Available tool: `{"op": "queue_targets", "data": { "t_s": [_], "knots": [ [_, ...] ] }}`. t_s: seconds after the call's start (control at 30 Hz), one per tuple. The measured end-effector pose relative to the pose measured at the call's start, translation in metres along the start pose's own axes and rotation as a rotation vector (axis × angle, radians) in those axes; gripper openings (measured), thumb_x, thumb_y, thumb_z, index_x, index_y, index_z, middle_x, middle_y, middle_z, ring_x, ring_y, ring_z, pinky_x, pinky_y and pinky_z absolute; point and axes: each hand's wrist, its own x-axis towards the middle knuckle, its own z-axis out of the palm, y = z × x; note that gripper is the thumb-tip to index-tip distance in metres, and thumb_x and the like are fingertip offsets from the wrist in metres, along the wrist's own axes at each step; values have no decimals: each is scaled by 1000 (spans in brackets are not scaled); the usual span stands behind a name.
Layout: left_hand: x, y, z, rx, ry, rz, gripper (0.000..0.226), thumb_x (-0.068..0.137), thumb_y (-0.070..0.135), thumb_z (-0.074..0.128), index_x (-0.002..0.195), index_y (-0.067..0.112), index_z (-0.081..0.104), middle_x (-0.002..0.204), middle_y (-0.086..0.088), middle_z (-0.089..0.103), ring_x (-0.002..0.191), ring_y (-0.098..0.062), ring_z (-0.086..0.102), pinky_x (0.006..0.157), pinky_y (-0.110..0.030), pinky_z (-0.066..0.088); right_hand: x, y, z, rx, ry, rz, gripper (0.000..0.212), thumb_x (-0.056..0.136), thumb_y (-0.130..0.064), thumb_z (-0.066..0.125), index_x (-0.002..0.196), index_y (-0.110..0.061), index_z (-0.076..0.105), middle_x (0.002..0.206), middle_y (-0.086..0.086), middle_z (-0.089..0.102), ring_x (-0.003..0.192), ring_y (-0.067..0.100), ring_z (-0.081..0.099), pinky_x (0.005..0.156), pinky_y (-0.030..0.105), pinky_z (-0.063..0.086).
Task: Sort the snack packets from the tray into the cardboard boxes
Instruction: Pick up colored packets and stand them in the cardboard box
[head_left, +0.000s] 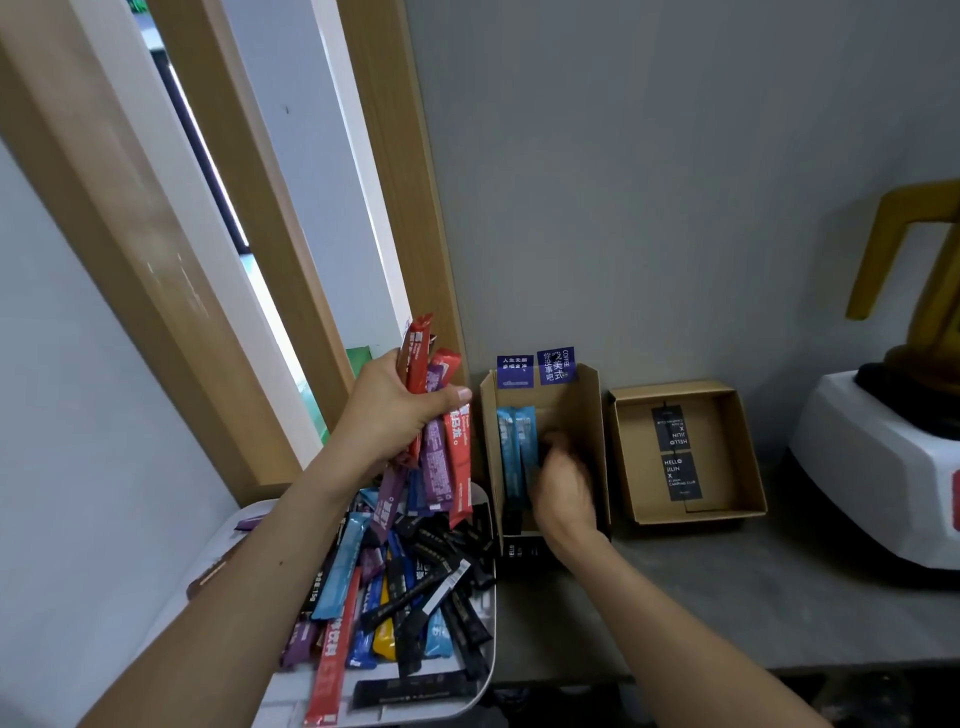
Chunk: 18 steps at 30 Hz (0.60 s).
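A white tray at the lower left holds a heap of stick packets in black, blue, red, purple and yellow. Above it my left hand grips a bunch of red and purple packets. My right hand reaches into the nearer cardboard box, blurred, its fingers curled beside two light-blue packets standing at the box's left side. What the fingers hold is hidden. A second, shallower cardboard box to the right has black labels on its floor.
Both boxes sit on a grey counter against a grey wall. A white appliance base with a yellow handled jug stands at the far right. A wooden window frame rises behind the tray.
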Motion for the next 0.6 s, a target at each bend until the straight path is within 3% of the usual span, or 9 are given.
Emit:
{"op": "queue_targets", "data": {
  "t_s": [0.13, 0.3, 0.4, 0.5, 0.6],
  "knots": [
    [3, -1, 2, -19, 11, -10, 33, 82, 36, 81, 95, 32, 51, 93, 10, 66, 82, -3, 63, 65, -17, 42, -4, 3, 4, 67, -17, -12, 24, 112, -23, 33, 128, -23, 52, 113, -4, 60, 114, 20, 62, 88, 32, 54],
    [5, 3, 1, -19, -12, -12, 34, 81, 39, 82, 98, 27, 54, 91, 8, 69, 79, -4, 67, 64, -17, 44, -16, -9, -11, -135, 52, -112, 30, 104, -17, 55, 133, -20, 51, 125, 2, 63, 112, 19, 65, 92, 38, 59],
    [5, 6, 1, -52, -56, -32, 38, 80, 40, 81, 103, 27, 54, 94, 6, 70, 80, -6, 69, 64, -18, 45, -45, -22, -31, 116, 163, -264, 21, 105, -29, 54, 125, -24, 60, 117, -8, 65, 104, 6, 65, 89, 33, 59],
    [5, 8, 3, -80, -106, -52, 46, 77, 42, 83, 110, 23, 56, 99, 2, 73, 85, -12, 72, 66, -20, 49, -75, -33, -57, 587, -152, -293, 23, 100, -40, 61, 117, -25, 69, 110, -8, 74, 105, 8, 70, 89, 35, 60],
    [6, 12, 8, -82, -123, -47, 50, 76, 42, 84, 112, 21, 58, 97, 2, 74, 86, -14, 74, 67, -21, 51, -85, -30, -68, 624, -355, -294, 27, 92, -32, 75, 117, -24, 72, 109, -3, 77, 105, 14, 72, 95, 43, 59]
  ]
}}
